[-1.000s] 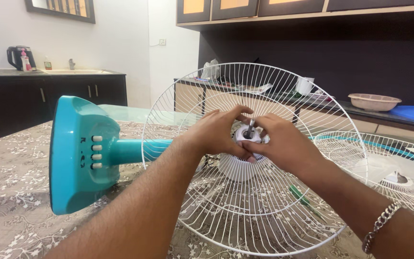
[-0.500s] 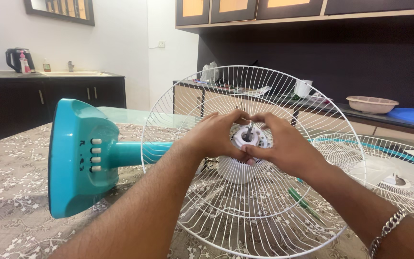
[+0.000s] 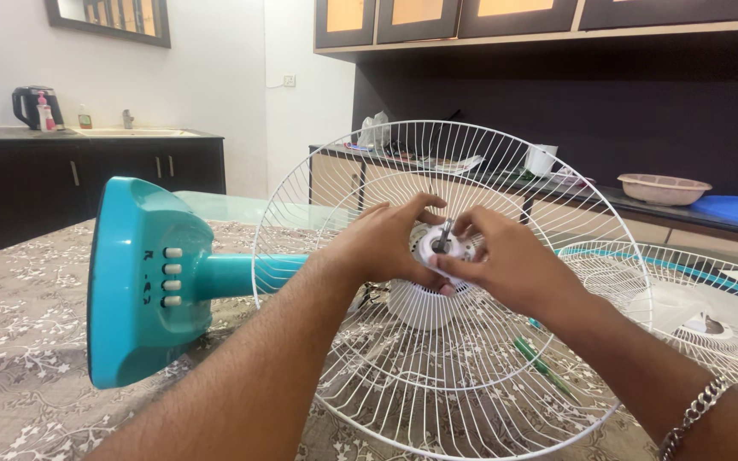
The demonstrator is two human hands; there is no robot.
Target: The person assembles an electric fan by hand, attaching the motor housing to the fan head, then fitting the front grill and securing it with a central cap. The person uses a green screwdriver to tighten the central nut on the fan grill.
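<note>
White wire guard (image 3: 386, 358) is standing tilted on the table (image 3: 19, 341), hub facing the camera, and both hands are meeting at its centre. The left hand (image 3: 382, 243) and right hand (image 3: 506, 265) are pinching a white plastic ring (image 3: 437, 252) around the metal shaft (image 3: 444, 233), fingertips closed on its rim. That ring looks light, stiff and a bit slick, so gripping its outer edge seems best. The teal base (image 3: 143, 282) is lying on its side to the left; 1 more guard (image 3: 694, 299) is lying at right.
</note>
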